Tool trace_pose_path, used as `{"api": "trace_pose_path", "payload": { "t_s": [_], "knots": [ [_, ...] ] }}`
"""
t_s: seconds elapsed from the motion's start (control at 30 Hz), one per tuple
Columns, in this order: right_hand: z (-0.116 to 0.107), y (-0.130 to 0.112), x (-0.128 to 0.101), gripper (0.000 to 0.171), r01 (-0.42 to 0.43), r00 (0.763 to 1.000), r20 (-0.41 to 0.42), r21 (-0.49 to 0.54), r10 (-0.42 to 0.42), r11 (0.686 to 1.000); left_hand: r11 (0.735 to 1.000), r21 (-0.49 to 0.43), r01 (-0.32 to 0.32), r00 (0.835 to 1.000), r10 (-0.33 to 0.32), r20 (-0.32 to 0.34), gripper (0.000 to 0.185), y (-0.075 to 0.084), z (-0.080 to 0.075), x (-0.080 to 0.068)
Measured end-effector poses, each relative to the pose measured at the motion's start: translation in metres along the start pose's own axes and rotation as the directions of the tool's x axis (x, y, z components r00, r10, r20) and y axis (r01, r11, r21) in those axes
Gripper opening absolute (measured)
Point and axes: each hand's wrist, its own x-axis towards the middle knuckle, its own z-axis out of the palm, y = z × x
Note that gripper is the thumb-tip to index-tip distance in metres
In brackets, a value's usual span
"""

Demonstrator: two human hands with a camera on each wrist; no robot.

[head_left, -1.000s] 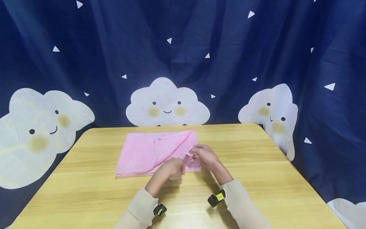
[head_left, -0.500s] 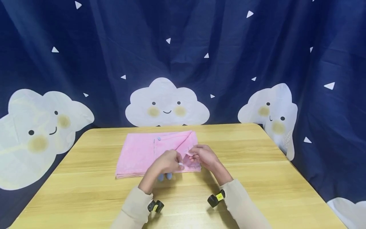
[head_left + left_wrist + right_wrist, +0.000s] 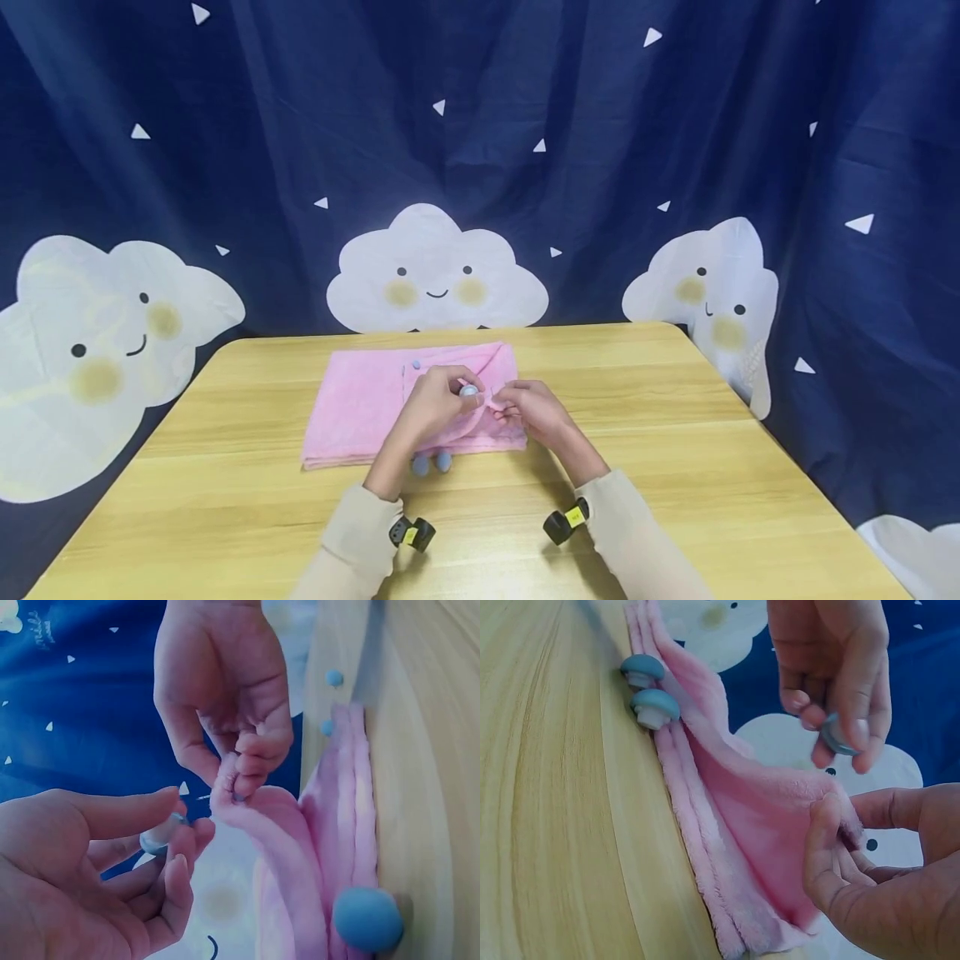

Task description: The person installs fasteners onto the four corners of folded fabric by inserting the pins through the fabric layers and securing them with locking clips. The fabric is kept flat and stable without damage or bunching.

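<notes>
A folded pink plush cloth (image 3: 348,412) lies on the table, its right corner folded back. My right hand (image 3: 542,410) pinches a lifted edge of it. In the left wrist view a thin pin (image 3: 203,798) pokes out of the cloth near those fingers. My left hand (image 3: 433,407) holds a small round blue-and-white cap (image 3: 155,834) between thumb and fingers. This cap is close to the pin but apart from it. On the table by the cloth's front edge lie two blue-capped, mushroom-shaped pieces with white bases (image 3: 643,670) (image 3: 655,707).
One small blue round piece (image 3: 416,365) sits on top of the cloth, towards the back. The wooden table (image 3: 712,483) ends at a dark blue curtain (image 3: 480,150) with white clouds. A black wrist camera (image 3: 412,534) is strapped at each cuff.
My left hand has come up from the cloth's front edge with the cap, towards my right hand. Two mushroom-shaped pieces have come into sight. My right hand stays still, pinching the cloth.
</notes>
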Motion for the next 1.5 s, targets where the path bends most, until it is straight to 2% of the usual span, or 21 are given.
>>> {"api": "trace_pose_path", "payload": {
  "t_s": [0.2,0.33,0.47,0.6,0.9,1.27,1.5],
  "knots": [
    [0.000,0.000,-0.001,0.007,-0.005,1.000,0.005,0.001,0.005,1.000,0.988,-0.149,0.038,0.999,-0.042,-0.030,0.014,-0.002,0.004,0.008],
    [0.001,-0.002,-0.001,0.007,-0.007,1.000,-0.001,0.004,0.007,1.000,0.953,-0.297,0.058,0.996,-0.076,-0.048,0.021,-0.004,0.007,0.013],
    [0.001,-0.003,-0.001,0.004,-0.012,1.000,-0.005,0.014,0.012,1.000,0.930,-0.364,0.042,0.995,-0.074,-0.073,0.022,-0.004,0.010,0.016],
    [0.001,-0.004,-0.002,0.005,-0.016,1.000,0.005,0.019,0.016,1.000,0.924,-0.381,0.030,0.993,-0.070,-0.092,0.022,-0.007,0.013,0.017],
    [0.001,-0.006,-0.003,0.013,-0.013,1.000,0.028,0.023,0.012,1.000,0.901,-0.432,0.044,0.991,-0.095,-0.098,0.020,-0.008,0.018,0.018],
    [0.000,-0.003,-0.001,0.011,-0.018,1.000,0.015,0.032,0.017,0.999,0.922,-0.387,0.017,0.992,-0.065,-0.111,0.021,-0.008,0.021,0.018],
    [0.001,-0.003,0.000,0.020,-0.016,1.000,0.018,0.043,0.015,0.999,0.926,-0.377,0.021,0.993,-0.062,-0.096,0.019,-0.009,0.021,0.018]
  ]
}}
